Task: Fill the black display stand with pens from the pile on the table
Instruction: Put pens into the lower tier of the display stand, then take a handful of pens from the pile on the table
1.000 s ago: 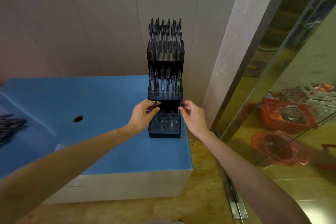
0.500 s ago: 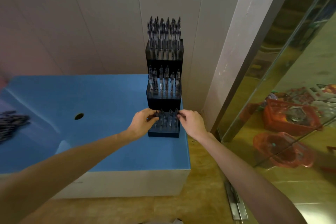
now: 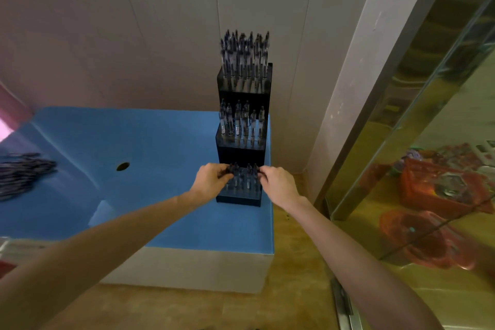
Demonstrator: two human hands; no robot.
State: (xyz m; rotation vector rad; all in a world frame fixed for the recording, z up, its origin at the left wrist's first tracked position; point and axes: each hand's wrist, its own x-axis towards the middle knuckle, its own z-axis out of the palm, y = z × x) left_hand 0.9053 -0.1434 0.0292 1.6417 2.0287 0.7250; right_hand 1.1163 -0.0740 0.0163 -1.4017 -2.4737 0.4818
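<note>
The black three-tier display stand rises at the blue table's far right corner, against the wall. Its top and middle tiers hold several upright pens; the bottom tier holds several too. My left hand pinches a dark pen at the bottom tier's left side. At that tier's right side, my right hand is closed on the top of another pen. The pen pile lies at the table's far left edge.
The blue table has a small round hole left of centre. A wall and a pillar stand right behind the stand. A glass panel to the right reflects red baskets. The wooden floor shows below.
Both hands dropped from just above the bottom tier down to it, and they stay closed on the pens. The view shifted slightly.
</note>
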